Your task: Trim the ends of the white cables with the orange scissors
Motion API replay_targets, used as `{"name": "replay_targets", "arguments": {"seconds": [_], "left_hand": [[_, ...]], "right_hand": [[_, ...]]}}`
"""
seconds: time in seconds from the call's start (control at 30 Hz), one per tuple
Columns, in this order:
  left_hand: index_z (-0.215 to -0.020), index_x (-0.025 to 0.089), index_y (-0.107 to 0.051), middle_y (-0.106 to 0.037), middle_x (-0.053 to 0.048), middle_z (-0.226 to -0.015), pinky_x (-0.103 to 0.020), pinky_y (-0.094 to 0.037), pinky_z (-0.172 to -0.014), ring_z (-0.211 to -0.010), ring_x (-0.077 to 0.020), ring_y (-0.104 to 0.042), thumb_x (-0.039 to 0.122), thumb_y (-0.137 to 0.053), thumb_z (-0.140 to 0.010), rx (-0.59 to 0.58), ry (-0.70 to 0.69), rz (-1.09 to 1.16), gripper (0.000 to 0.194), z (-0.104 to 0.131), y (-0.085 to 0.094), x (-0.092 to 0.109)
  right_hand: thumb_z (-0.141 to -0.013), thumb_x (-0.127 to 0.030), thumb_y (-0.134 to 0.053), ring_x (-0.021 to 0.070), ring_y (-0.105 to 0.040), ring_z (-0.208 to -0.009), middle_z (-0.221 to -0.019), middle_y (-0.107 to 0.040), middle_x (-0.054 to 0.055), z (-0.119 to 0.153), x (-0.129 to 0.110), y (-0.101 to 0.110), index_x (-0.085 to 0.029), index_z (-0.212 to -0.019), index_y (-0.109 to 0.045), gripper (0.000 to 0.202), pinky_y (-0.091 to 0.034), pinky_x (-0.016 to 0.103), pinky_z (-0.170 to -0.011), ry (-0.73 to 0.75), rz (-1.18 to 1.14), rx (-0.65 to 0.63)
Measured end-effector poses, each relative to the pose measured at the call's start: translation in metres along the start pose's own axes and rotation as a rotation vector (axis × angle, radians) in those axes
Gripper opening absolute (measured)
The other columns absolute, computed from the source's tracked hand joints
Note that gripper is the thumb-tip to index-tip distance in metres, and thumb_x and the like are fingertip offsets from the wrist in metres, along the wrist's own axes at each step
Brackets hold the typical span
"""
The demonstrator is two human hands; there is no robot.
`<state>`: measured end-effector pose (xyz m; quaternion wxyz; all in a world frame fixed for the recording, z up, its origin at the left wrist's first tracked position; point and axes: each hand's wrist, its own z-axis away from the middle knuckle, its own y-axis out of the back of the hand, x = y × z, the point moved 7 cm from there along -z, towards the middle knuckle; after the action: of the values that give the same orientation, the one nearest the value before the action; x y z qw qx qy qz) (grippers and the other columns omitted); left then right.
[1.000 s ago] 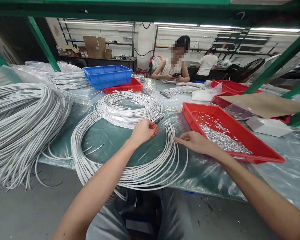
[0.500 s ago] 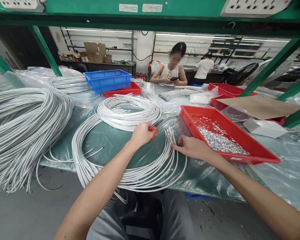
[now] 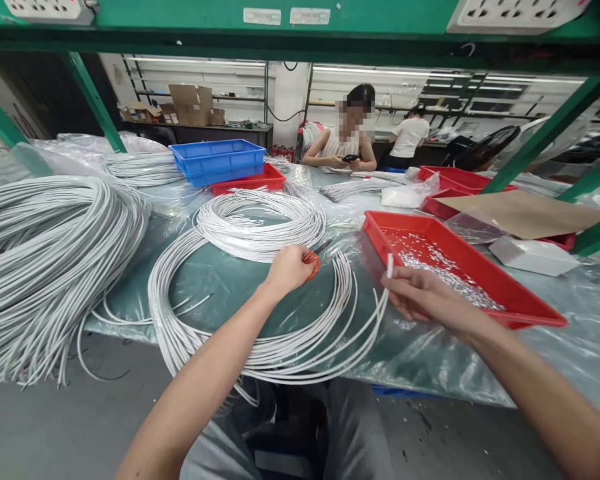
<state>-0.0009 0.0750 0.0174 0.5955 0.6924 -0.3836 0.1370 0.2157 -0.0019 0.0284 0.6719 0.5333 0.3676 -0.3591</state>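
Note:
My left hand point(image 3: 291, 271) is closed around the orange handles of a pair of scissors point(image 3: 312, 261), whose dark blades point away to the right. Between thumb and fingers, my right hand point(image 3: 420, 293) pinches a white cable point(image 3: 389, 268) near its end, which sticks up above the fingers. That cable curves out from a loose coil of white cables point(image 3: 260, 357) lying in front of me. The other cable ends of this coil point(image 3: 343, 267) bunch to the left of my right hand. Behind my left hand lies a second coil of white cables point(image 3: 260, 250).
A red tray point(image 3: 525, 313) with small silvery pieces sits just beyond my right hand. At left a big heap of white cables point(image 3: 55, 253) hangs over the table edge. Blue trays point(image 3: 217, 160) stand at the back. Across the table sits a person point(image 3: 353, 137) with a phone.
My right hand has moved right and nearer, pulling a white cable end out from the bunch and lifting it. My left hand with the scissors has barely moved.

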Motion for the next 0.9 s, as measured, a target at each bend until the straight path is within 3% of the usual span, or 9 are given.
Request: {"name": "replay_targets", "arguments": {"seconds": [0.13,0.27,0.33,0.47,0.57,0.63,0.7,0.8,0.9], "left_hand": [[-0.056,0.020,-0.054,-0.046,0.000,-0.053,-0.028,-0.025,-0.056,-0.052,-0.0132,-0.037,0.020,-0.052,-0.073,-0.031,-0.008,-0.022,0.017,0.000,-0.008,0.001],[-0.058,0.020,-0.058,-0.050,-0.002,-0.054,-0.028,-0.026,-0.057,-0.054,-0.0146,-0.042,0.020,-0.053,-0.072,-0.068,-0.016,-0.041,0.015,0.000,-0.019,0.001],[-0.060,0.020,-0.061,-0.052,-0.002,-0.056,-0.028,-0.026,-0.058,-0.056,-0.0153,-0.044,0.021,-0.054,-0.073,-0.078,-0.019,-0.047,0.015,0.000,-0.022,0.000],[-0.063,0.020,-0.063,-0.054,-0.003,-0.056,-0.028,-0.027,-0.058,-0.057,-0.0157,-0.046,0.021,-0.054,-0.074,-0.088,-0.014,-0.058,0.015,-0.001,-0.022,-0.001],[-0.064,0.019,-0.064,-0.055,-0.002,-0.057,-0.027,-0.027,-0.057,-0.057,-0.0152,-0.045,0.022,-0.054,-0.075,-0.082,-0.010,-0.065,0.016,-0.001,-0.021,-0.002],[-0.064,0.019,-0.065,-0.055,-0.003,-0.057,-0.027,-0.027,-0.057,-0.057,-0.0150,-0.045,0.023,-0.054,-0.075,-0.080,-0.009,-0.071,0.016,-0.001,-0.022,-0.002],[-0.065,0.019,-0.066,-0.056,-0.003,-0.058,-0.027,-0.027,-0.058,-0.057,-0.0149,-0.046,0.022,-0.054,-0.075,-0.085,-0.010,-0.074,0.016,-0.001,-0.024,-0.002],[-0.067,0.019,-0.068,-0.059,-0.003,-0.061,-0.027,-0.028,-0.058,-0.060,-0.0149,-0.048,0.022,-0.054,-0.075,-0.097,-0.015,-0.069,0.016,-0.001,-0.026,-0.002],[-0.067,0.018,-0.068,-0.058,-0.003,-0.060,-0.026,-0.028,-0.058,-0.059,-0.0145,-0.047,0.022,-0.055,-0.075,-0.101,-0.013,-0.056,0.016,0.000,-0.025,-0.002]], "right_hand": [[-0.080,-0.053,-0.068,0.0126,-0.047,-0.045,-0.056,-0.058,0.008,0.068,0.018,0.025,-0.022,-0.059,-0.057,0.039,-0.035,0.029,-0.043,-0.072,-0.171,0.102],[-0.063,-0.055,-0.080,0.0147,-0.044,-0.042,-0.056,-0.058,0.010,0.130,0.081,0.019,-0.026,-0.065,-0.063,0.034,-0.032,0.029,-0.035,-0.355,-0.340,0.216],[-0.057,-0.054,-0.082,0.0160,-0.047,-0.045,-0.056,-0.054,0.007,0.153,0.114,0.000,-0.027,-0.065,-0.061,0.036,-0.033,0.027,-0.034,-0.472,-0.504,0.328],[-0.066,-0.047,-0.078,0.0067,-0.034,-0.038,-0.051,-0.043,-0.002,0.173,0.171,-0.072,-0.022,-0.059,-0.050,0.038,-0.028,0.020,-0.034,-0.673,-0.725,0.264],[-0.068,-0.051,-0.074,0.0092,-0.051,-0.044,-0.062,-0.056,0.001,0.174,0.197,-0.106,-0.020,-0.067,-0.050,0.039,-0.030,0.019,-0.037,-0.755,-0.606,0.184],[-0.071,-0.059,-0.068,0.0108,-0.051,-0.039,-0.058,-0.059,0.003,0.166,0.193,-0.113,-0.019,-0.065,-0.049,0.044,-0.031,0.022,-0.038,-0.694,-0.319,-0.006],[-0.076,-0.063,-0.062,0.0087,-0.043,-0.036,-0.050,-0.054,0.000,0.150,0.166,-0.102,-0.019,-0.060,-0.045,0.049,-0.033,0.024,-0.041,-0.485,-0.074,-0.046],[-0.088,-0.060,-0.050,0.0106,-0.044,-0.045,-0.051,-0.047,-0.003,0.122,0.105,-0.069,-0.020,-0.064,-0.049,0.048,-0.036,0.025,-0.048,-0.192,0.049,0.099],[-0.087,-0.057,-0.056,0.0136,-0.051,-0.058,-0.069,-0.059,-0.001,0.095,0.053,-0.039,-0.019,-0.101,-0.062,0.041,-0.041,0.026,-0.055,-0.003,0.063,0.294]]}}
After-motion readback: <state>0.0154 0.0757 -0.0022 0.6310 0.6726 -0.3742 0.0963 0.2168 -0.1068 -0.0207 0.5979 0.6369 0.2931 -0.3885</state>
